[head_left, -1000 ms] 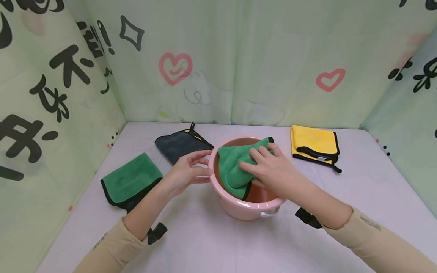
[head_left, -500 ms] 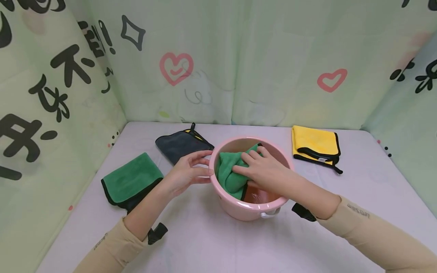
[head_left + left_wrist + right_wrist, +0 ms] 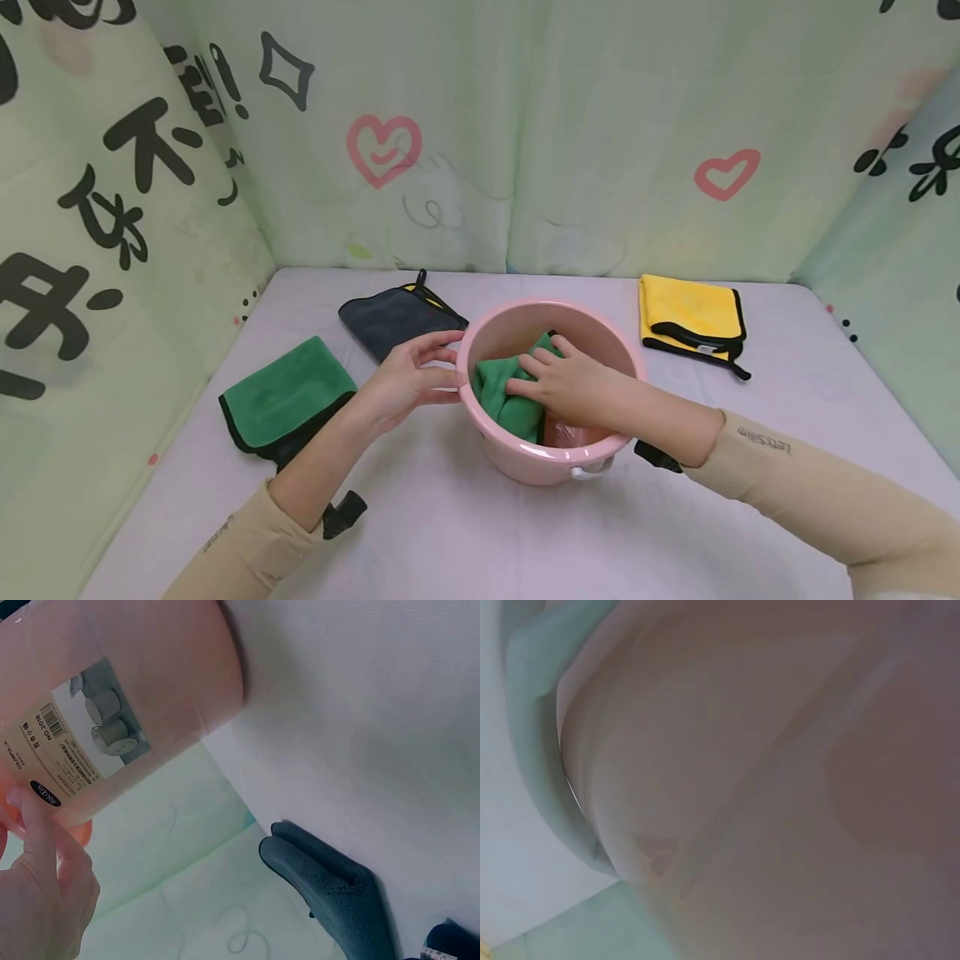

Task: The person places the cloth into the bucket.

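A pink bucket (image 3: 517,462) stands on the table in the head view. My right hand (image 3: 566,383) reaches down inside it and grips a crumpled green towel (image 3: 498,387) with dark edging; part of the towel is hidden under the fingers. At the bucket's left side my left hand (image 3: 416,379) rests its outstretched fingertips on the rim. Seen from the left wrist, the left hand (image 3: 49,881) touches the rim end of the bucket, near a printed label (image 3: 75,731). The right wrist view is hazy and filled mostly by a pale brownish surface.
Left of the bucket lies a folded green towel (image 3: 288,392), partly behind the left forearm. A dark grey towel (image 3: 393,317) is behind the left hand. Back right is a folded yellow towel (image 3: 690,308). Printed curtains (image 3: 600,125) enclose the table (image 3: 480,542).
My right hand has moved left and deeper into the bucket, taking the green towel down with it; the towel is more bunched. The left hand has stayed at the rim.
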`<state>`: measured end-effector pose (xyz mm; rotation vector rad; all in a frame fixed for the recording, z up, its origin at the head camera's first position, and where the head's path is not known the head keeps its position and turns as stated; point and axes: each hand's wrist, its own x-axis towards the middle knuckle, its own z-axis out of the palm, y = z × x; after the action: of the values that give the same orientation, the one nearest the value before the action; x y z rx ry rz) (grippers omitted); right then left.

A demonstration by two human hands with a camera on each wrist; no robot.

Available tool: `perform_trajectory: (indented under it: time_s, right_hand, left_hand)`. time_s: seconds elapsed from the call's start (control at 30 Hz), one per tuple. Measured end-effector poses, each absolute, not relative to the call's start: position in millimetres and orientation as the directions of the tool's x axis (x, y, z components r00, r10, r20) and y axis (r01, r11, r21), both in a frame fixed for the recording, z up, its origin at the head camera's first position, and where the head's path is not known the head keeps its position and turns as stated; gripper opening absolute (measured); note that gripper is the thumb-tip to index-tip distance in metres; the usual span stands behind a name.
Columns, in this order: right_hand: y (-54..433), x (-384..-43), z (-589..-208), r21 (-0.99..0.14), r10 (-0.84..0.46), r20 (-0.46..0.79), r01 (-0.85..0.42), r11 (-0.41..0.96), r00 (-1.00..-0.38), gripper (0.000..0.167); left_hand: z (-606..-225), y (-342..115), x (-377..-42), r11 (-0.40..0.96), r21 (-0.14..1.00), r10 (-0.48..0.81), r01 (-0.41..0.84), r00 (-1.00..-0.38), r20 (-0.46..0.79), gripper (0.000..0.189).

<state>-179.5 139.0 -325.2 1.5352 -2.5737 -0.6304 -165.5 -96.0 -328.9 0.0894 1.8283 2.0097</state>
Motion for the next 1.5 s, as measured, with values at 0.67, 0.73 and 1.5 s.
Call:
perform_trajectory:
  time_s: [0.67, 0.73, 1.5]
  right_hand:
    - [124, -184, -331, 0.320, -0.740, -0.439, -0.858, 0.402, -0.510, 0.056]
    - [123, -184, -330, 0.321, -0.722, -0.465, -0.858, 0.402, -0.513, 0.059]
    - [136, -188, -308, 0.167, -0.807, -0.293, -0.859, 0.485, -0.513, 0.054]
  left_hand:
    - [-328, -96, -163, -0.031, 0.964, 0.332, -0.265, -0.912, -0.240, 0.056]
    - [-328, -96, -163, -0.036, 0.964, 0.329, -0.265, -0.914, -0.239, 0.056]
    - [-330, -95, -165, -0.026, 0.964, 0.324, -0.265, -0.915, -0.242, 0.055]
